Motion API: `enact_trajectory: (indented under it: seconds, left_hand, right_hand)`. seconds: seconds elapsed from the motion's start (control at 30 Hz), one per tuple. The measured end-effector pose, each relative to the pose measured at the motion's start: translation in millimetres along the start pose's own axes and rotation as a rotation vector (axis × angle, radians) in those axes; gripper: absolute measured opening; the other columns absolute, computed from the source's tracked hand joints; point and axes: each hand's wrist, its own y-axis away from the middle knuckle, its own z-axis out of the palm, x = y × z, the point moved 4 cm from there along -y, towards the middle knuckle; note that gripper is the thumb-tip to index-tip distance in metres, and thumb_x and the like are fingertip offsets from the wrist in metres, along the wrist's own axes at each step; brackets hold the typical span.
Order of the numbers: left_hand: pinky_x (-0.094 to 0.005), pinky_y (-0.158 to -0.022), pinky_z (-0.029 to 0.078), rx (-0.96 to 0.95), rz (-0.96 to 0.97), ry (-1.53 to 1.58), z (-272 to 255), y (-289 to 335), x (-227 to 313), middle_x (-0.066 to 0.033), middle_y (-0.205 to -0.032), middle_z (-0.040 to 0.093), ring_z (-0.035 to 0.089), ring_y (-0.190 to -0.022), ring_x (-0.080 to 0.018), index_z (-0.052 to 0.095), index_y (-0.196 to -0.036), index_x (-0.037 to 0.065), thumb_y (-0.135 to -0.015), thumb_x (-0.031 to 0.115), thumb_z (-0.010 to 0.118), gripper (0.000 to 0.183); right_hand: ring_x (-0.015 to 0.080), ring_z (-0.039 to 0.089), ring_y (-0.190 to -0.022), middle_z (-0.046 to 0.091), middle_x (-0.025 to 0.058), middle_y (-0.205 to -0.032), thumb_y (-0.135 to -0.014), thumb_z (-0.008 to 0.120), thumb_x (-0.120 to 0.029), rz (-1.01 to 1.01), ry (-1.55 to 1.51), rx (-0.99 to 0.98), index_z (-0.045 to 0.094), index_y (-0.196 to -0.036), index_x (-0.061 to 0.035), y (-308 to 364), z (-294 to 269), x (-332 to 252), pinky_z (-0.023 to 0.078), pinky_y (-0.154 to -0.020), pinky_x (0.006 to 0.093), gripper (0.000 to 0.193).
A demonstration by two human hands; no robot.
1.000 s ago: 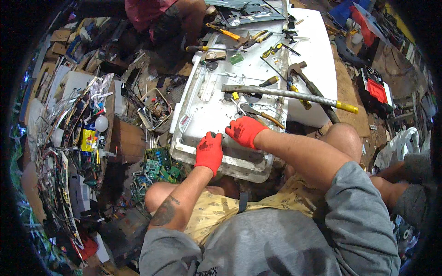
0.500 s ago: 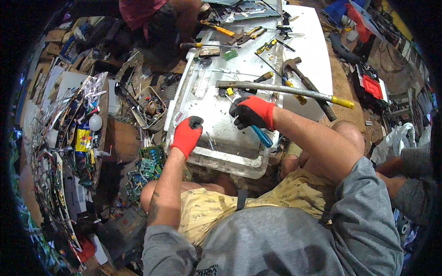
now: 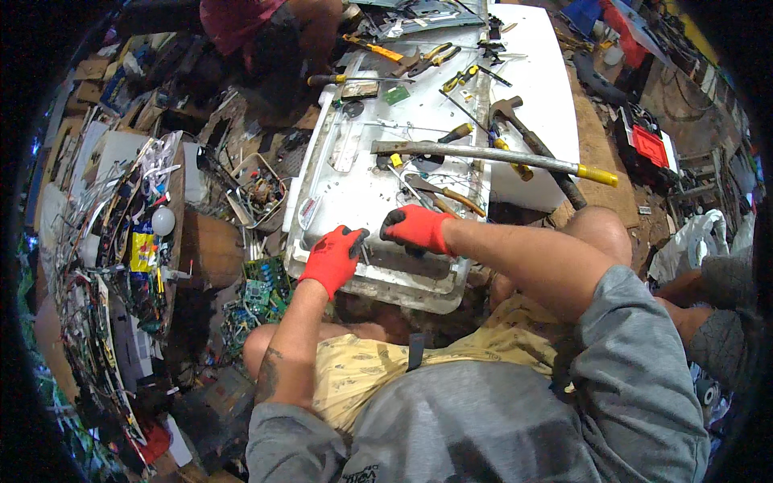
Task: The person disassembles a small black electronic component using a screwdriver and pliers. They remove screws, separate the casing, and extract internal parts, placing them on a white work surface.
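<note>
Both my hands wear red gloves with black fingers, over a white plastic panel (image 3: 318,241). My left hand (image 3: 334,256) is low over its near left part, fingers pinched together beside a small metal pin (image 3: 365,256). Just right of it, a small gap away, is my right hand (image 3: 417,229), its fingers curled closed and pointing toward the left one. Anything in either grip is too small or hidden to make out. Beyond my right hand lie pliers with orange-brown handles (image 3: 461,201) and a long metal bar with a yellow end (image 3: 515,157).
A hammer (image 3: 531,141), yellow-black screwdrivers (image 3: 330,80) and cutters (image 3: 435,58) lie farther up the panel. Left are a bin of small parts (image 3: 262,189), green circuit boards (image 3: 262,290) and heaped scrap. A red-black toolbox (image 3: 646,149) stands right. Another person (image 3: 274,32) is at the far left.
My right hand has moved down and left toward my left hand, uncovering the pliers; the teal-handled screwdriver it had is out of sight. My left hand has shifted slightly right and down.
</note>
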Motion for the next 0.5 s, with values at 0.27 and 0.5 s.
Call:
enact_trajectory:
  seconds: [0.27, 0.5]
  left_hand:
    - [-0.0479, -0.094, 0.05, -0.013, -0.072, -0.092, 9, -4, -5, -0.0223, -0.118, 0.058, 0.059, -0.109, -0.0411, 0.061, -0.117, 0.003, -0.083, 0.014, 0.07, 0.037]
    - [-0.0463, -0.099, 0.048, 0.063, -0.258, 0.227, -5, 10, -35, -0.0251, -0.121, 0.06, 0.056, -0.117, -0.0446, 0.057, -0.12, 0.001, -0.086, 0.016, 0.066, 0.038]
  right_hand:
    - [0.0354, 0.067, -0.104, 0.068, 0.0158, -0.114, -0.083, 0.065, -0.031, -0.295, 1.064, 0.075, 0.06, -0.121, -0.0143, -1, 37, -8, 0.055, -0.084, 0.0459, 0.042]
    - [0.0322, 0.068, -0.102, 0.068, 0.0138, -0.108, -0.086, 0.057, -0.024, -0.47, 1.203, 0.105, 0.064, -0.114, -0.0143, -5, 43, -12, 0.056, -0.083, 0.0431, 0.03]
